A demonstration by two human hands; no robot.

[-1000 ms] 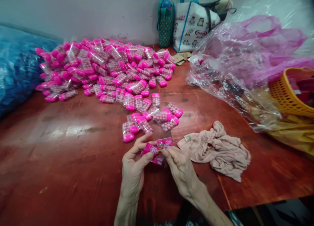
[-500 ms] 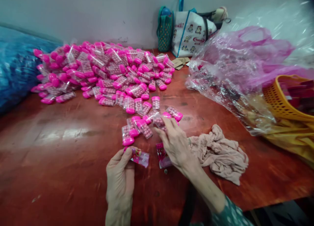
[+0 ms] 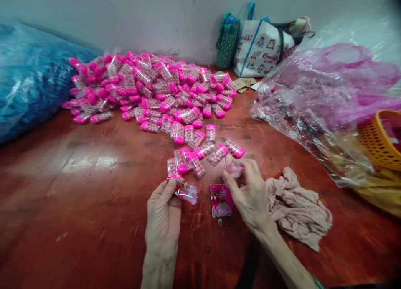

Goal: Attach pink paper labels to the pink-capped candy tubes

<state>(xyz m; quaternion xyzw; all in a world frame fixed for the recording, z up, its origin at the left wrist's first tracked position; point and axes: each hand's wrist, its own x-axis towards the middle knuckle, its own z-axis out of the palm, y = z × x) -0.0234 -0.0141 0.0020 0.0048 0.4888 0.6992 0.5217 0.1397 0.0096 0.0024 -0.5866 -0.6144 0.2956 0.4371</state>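
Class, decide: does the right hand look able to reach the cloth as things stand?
Probably yes: the cloth lies beside the right hand with nothing visible between, though that hand appears to hold a container.

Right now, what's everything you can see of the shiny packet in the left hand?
The packet looks like thin, glossy plastic: pink with a colourful print at one end, see-through at the other. The left hand pinches the printed end; the clear end sticks out rightward, just nearer than some pink-capped tubes. Finer print is blurred.
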